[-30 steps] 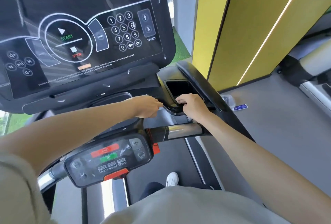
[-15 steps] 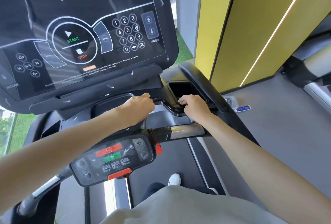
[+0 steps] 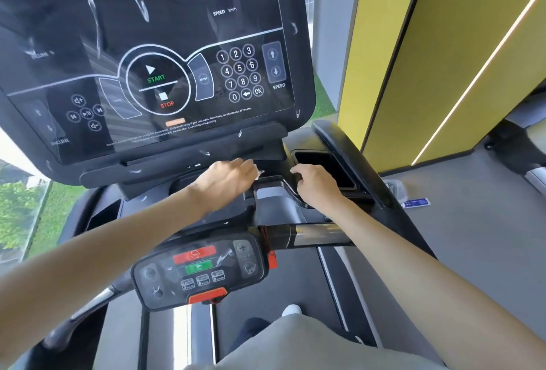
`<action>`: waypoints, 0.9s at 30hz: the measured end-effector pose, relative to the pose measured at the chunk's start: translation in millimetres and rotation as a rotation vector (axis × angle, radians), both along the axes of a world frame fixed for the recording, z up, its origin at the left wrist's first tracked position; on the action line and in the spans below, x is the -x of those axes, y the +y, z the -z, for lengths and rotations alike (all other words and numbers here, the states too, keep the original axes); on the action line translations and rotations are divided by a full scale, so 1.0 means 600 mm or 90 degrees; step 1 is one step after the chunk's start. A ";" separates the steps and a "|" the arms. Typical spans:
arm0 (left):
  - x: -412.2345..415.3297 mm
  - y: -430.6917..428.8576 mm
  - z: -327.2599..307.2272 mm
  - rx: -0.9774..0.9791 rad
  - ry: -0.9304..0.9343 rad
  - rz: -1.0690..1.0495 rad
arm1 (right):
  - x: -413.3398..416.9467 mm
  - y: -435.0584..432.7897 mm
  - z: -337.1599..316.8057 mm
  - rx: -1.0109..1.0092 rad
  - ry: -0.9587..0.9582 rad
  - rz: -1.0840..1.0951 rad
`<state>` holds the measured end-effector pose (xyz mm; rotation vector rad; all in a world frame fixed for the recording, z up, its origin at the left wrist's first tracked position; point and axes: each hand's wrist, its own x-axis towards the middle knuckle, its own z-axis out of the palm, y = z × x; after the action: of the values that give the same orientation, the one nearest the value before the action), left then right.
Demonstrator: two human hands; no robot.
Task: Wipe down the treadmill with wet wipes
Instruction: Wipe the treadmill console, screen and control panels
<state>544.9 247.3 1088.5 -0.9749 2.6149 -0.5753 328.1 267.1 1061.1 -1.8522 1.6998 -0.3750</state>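
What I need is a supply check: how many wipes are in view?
1: a wipe under the left hand, below the console. Others may be hidden.

A person seen from their own eye level, with the left forearm and right forearm uncovered along all their visible length, down to the left hand and right hand. Along the near edge, a loose top in pale grey-beige fabric, plain and softly creased, fills the lower middle of the view. Just beyond its hem show a dark navy trouser leg and the rounded toe of a white shoe.
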 end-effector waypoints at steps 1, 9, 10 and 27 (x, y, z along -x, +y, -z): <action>0.006 -0.005 0.008 0.030 -0.008 0.016 | -0.006 -0.001 -0.001 -0.001 -0.001 -0.016; -0.011 -0.010 0.037 -0.162 0.134 -0.073 | -0.003 -0.007 0.021 -0.021 0.001 -0.053; -0.003 -0.015 0.035 -0.180 0.136 -0.104 | -0.004 -0.007 0.021 -0.016 0.000 -0.060; 0.001 -0.010 0.065 -0.319 0.269 -0.034 | 0.007 -0.010 0.033 -0.047 -0.051 -0.080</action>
<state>544.5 241.4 1049.4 -1.0741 2.8519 0.3315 323.9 261.2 1041.3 -1.8533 1.5160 -0.3264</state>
